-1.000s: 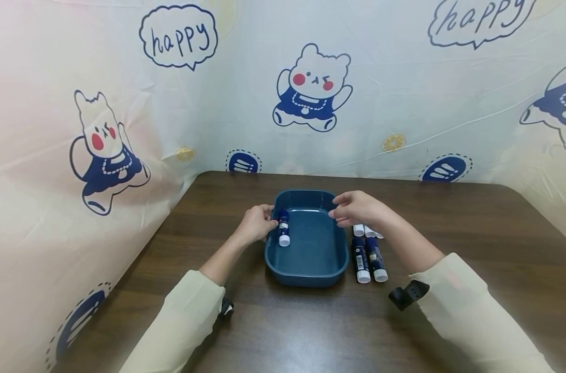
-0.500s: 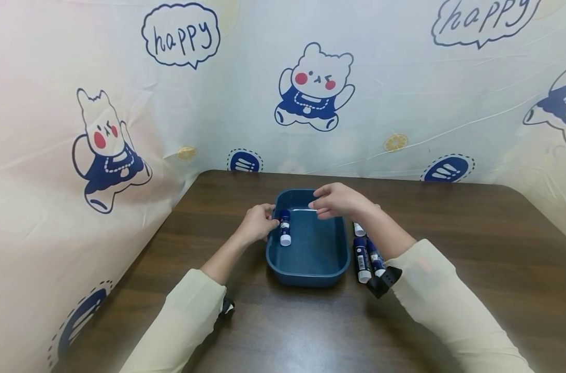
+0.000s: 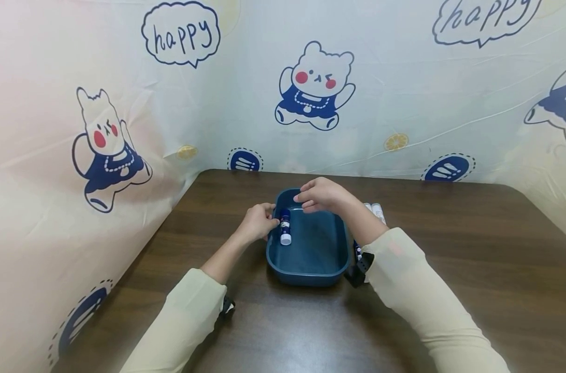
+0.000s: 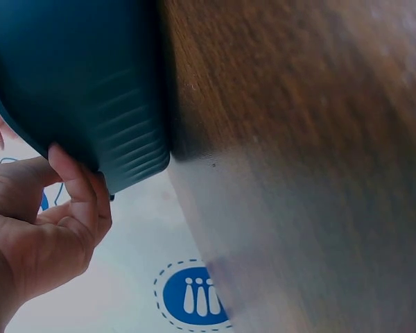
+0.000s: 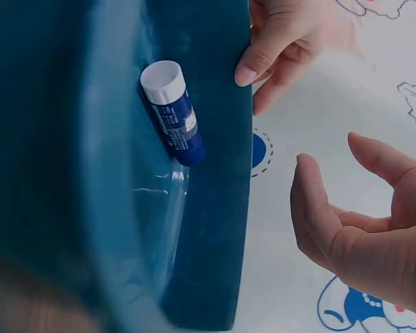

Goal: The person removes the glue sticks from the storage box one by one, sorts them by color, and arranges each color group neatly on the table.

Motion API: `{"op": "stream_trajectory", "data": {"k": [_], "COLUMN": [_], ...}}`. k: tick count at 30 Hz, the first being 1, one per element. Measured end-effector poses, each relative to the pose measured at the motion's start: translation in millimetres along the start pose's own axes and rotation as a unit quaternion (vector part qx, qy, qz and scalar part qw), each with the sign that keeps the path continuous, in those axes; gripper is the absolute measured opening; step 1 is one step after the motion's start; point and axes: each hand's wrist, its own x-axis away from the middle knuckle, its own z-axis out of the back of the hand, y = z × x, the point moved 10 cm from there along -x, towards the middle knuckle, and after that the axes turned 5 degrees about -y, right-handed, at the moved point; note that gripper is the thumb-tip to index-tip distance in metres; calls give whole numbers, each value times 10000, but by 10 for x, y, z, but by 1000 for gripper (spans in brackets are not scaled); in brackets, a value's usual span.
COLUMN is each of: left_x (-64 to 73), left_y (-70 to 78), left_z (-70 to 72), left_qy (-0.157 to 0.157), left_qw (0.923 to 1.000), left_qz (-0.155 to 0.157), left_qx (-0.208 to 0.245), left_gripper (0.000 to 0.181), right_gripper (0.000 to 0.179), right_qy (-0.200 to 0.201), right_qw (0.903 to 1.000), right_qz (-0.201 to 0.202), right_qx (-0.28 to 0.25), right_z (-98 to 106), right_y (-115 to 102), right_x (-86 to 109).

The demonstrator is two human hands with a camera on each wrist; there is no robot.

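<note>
A dark teal plastic bin [image 3: 308, 280] stands on the table. My left hand [image 3: 257, 223] pinches its left rim, thumb on the inner side and fingers outside, as the left wrist view [image 4: 62, 222] also shows. Inside, along the left wall, lies one blue glue stick [image 3: 285, 228] with a white end; its label shows in the right wrist view [image 5: 173, 114]. My right hand [image 3: 324, 196] hovers over the far part of the bin, its fingers loosely bent, thumb and fingertips apart, holding nothing. More glue sticks [image 3: 378, 211] lie right of the bin, partly hidden by my right forearm.
The brown wooden table [image 3: 460, 259] extends around the bin on all sides. A pale printed curtain [image 3: 376, 93] hangs behind it and along both sides. Black wrist straps [image 3: 359, 269] sit at both cuffs.
My right hand has moved left and away from me, from the bin's right rim to over its far part. My left hand and the glue stick in the bin have stayed put.
</note>
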Motion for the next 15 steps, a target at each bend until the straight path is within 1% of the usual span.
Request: {"op": "stream_trajectory", "data": {"k": [7, 15], "left_x": [-8, -13], "left_y": [5, 9], "left_z": [1, -7], "left_qy": [-13, -11], "left_qw": [10000, 9999], "left_qz": [1, 0], "left_qx": [-58, -111], "left_gripper": [49, 49], "right_gripper": [51, 49], "right_qy": [117, 198], "right_qw": [9994, 9982], "right_qz": [-205, -343], "right_qx": [-250, -455], "right_z": [-5, -36], "right_y": [42, 46], "right_x": [-151, -228]}}
